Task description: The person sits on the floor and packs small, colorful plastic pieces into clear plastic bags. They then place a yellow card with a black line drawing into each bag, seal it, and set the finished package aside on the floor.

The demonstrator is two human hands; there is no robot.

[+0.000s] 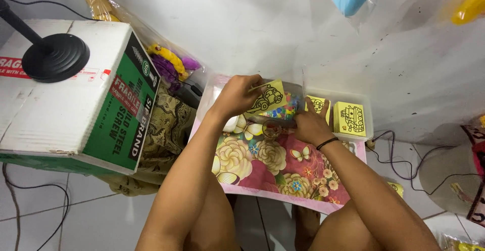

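Fingers of the left hand (pixel 237 95) pinch a yellow card with a car outline (pixel 268 98), held tilted over a clear tray of small coloured pieces (pixel 284 110). Right hand (pixel 310 125) rests curled at the tray's near edge; whether it grips anything cannot be told. A black band sits on that wrist.

Step in hand, as I judge it: the card is being lifted from or placed at the tray; the next move calls for keeping it level, clear of the loose pieces.

Just beside: a second clear tray (pixel 368 124) with more yellow cards (pixel 349 118). Both sit on a floral-patterned low table (pixel 262 170). Left: a cardboard box (pixel 76 99) bearing a black round stand base (pixel 55 56).

Small round object by the right thumb: unclear. Hanging bags at top are cut off.
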